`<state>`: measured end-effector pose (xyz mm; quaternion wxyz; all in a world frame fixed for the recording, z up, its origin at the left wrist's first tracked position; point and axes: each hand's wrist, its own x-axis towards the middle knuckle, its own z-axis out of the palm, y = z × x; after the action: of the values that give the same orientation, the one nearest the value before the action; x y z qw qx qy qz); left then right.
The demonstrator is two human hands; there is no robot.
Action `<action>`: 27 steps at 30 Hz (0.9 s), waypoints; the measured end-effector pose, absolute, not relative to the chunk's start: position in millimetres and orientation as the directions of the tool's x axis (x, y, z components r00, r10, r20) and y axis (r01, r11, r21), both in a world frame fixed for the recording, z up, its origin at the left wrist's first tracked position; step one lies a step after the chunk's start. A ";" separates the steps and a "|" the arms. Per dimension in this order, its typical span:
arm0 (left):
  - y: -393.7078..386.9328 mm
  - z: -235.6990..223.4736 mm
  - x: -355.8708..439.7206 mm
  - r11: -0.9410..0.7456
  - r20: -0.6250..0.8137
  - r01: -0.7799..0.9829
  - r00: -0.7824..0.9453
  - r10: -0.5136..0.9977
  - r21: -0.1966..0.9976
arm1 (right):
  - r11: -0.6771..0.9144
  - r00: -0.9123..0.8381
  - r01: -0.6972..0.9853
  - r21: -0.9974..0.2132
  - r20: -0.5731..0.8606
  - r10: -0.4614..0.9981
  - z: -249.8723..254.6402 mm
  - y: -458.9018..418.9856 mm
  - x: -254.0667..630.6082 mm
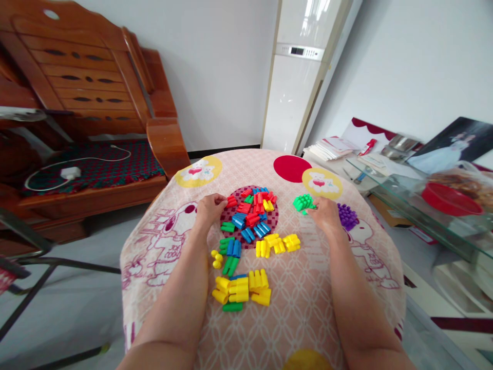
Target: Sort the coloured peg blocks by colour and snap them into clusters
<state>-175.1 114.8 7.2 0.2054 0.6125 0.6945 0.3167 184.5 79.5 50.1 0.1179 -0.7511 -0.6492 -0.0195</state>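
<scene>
My left hand reaches to the left edge of the pile, its fingers pinched at the end of a red toy building block. Beside that lie more red blocks, blue blocks and green blocks, partly overlapping. My right hand is closed at the right side of a cluster of bright green knobbly pieces; its fingertips partly hide what they grip. Just right of that hand sits a purple knobbly cluster.
Yellow blocks lie nearer me on the round patterned tablecloth, with another yellow group at the middle. A wooden bench stands left. At right, a glass shelf holds a red bowl.
</scene>
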 end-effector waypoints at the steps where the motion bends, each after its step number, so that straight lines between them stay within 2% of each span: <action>1: 114.7 7.2 -175.1 0.050 0.103 0.721 -0.167 0.981 0.691 | -0.141 0.172 0.977 -0.159 0.196 0.965 49.3 79.8 184.6; 10: 116.2 2.3 -176.9 0.051 0.097 0.715 -0.165 0.982 0.697 | -0.161 0.191 0.978 -0.136 0.256 0.948 42.0 80.1 180.1; 13: 116.4 1.1 -176.5 0.052 0.095 0.699 -0.170 0.981 0.713 | -0.117 0.174 0.977 -0.176 0.355 0.919 54.9 76.7 175.5; 15: 116.1 0.5 -175.9 0.045 0.100 0.685 -0.171 0.980 0.727 | -0.003 0.101 0.973 -0.229 0.417 0.903 66.9 70.9 163.8; 17: 115.7 -0.1 -175.4 0.034 0.112 0.676 -0.171 0.979 0.736 | 0.198 -0.053 0.933 -0.301 0.427 0.902 76.9 60.2 140.8; 20: 115.7 -0.7 -174.9 0.024 0.122 0.670 -0.171 0.978 0.742 | 0.546 -0.421 0.722 -0.424 0.356 0.834 79.0 35.6 88.2; 22: 115.9 -0.6 -174.7 0.027 0.120 0.670 -0.173 0.978 0.741 | 0.668 -0.603 0.587 -0.458 0.303 0.738 69.8 18.5 51.1; 25: 115.9 -0.1 -174.5 0.029 0.117 0.672 -0.172 0.978 0.740 | 0.818 -0.776 0.459 -0.347 0.292 0.559 48.8 2.8 13.1; 27: 115.8 0.4 -174.4 0.029 0.117 0.672 -0.171 0.978 0.740 | 0.858 -0.828 0.444 -0.258 0.247 0.503 38.0 1.5 5.6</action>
<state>-174.4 115.8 0.4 0.2210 0.6048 0.6824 0.3461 5.6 1.5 38.0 0.1547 -0.2490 -0.9513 0.0951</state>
